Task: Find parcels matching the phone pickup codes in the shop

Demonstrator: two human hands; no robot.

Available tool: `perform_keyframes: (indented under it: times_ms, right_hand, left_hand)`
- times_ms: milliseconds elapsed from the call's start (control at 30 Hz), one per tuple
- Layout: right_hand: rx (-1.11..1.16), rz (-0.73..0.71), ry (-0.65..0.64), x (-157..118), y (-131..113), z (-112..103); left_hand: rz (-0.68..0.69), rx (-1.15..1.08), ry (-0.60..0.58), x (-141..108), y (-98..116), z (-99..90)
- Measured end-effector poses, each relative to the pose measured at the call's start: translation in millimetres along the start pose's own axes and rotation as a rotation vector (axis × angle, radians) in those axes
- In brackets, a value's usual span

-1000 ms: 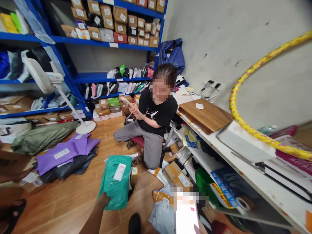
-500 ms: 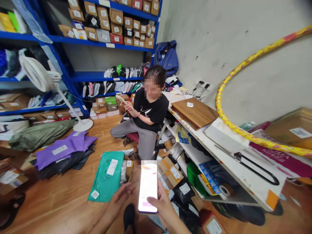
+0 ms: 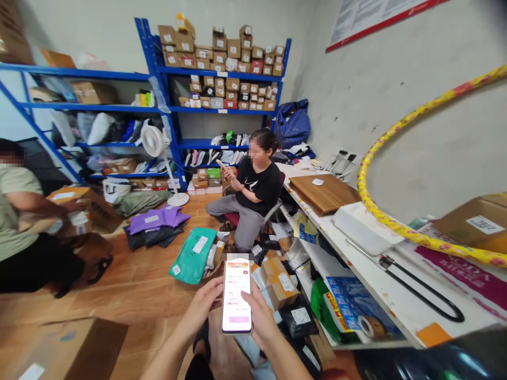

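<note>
A phone (image 3: 236,296) with a lit white and pink screen is upright at the bottom centre. My right hand (image 3: 259,311) holds its right side, the thumb over the screen. On the phone's left edge rests my left hand (image 3: 208,301), its fingers curled round the side and back. Beyond the hands, a green parcel (image 3: 193,256) lies on the wooden floor. Brown and black parcels (image 3: 278,282) are piled just right of the phone.
A seated person (image 3: 257,184) holds a phone ahead. Another person (image 3: 24,221) handles a carton at the left. A white table (image 3: 336,232) runs along the right, under a yellow hoop (image 3: 372,206). Blue shelves (image 3: 222,111) and a fan (image 3: 156,141) stand behind.
My left hand has moved right, onto the phone's side. The view has swung left and up, bringing in the person at the left and a carton at the lower left. The phone's screen shows different content.
</note>
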State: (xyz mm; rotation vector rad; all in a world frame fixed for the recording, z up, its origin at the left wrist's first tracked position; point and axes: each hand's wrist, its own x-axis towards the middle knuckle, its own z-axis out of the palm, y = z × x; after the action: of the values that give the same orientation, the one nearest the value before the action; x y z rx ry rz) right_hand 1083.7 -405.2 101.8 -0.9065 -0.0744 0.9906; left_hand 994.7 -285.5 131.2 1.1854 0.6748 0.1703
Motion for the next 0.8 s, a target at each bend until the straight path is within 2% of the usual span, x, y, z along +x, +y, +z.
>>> perform_keyframes:
  times_ms: [200, 367, 500, 667, 800]
  right_hand:
    - [-0.125, 0.040, -0.268, -51.1, -0.1, 26.2]
    - [-0.126, 0.110, -0.424, -74.7, 22.9, 53.8]
    - [-0.125, 0.187, -0.500, -88.1, 61.7, 80.2]
    - [-0.165, 0.330, -0.585, -116.6, 125.0, 128.7]
    - [-0.228, 0.412, -0.746, -148.2, 168.1, 170.2]
  left_hand:
    - [0.066, -0.020, 0.059, -73.3, -13.3, -1.5]
    - [0.121, -0.080, 0.168, -130.9, -13.0, -14.3]
    - [0.167, -0.079, 0.282, -180.7, -20.9, -44.7]
    - [0.178, -0.125, 0.477, -258.1, -34.1, -89.3]
    - [0.207, -0.174, 0.629, -317.1, -41.9, -119.2]
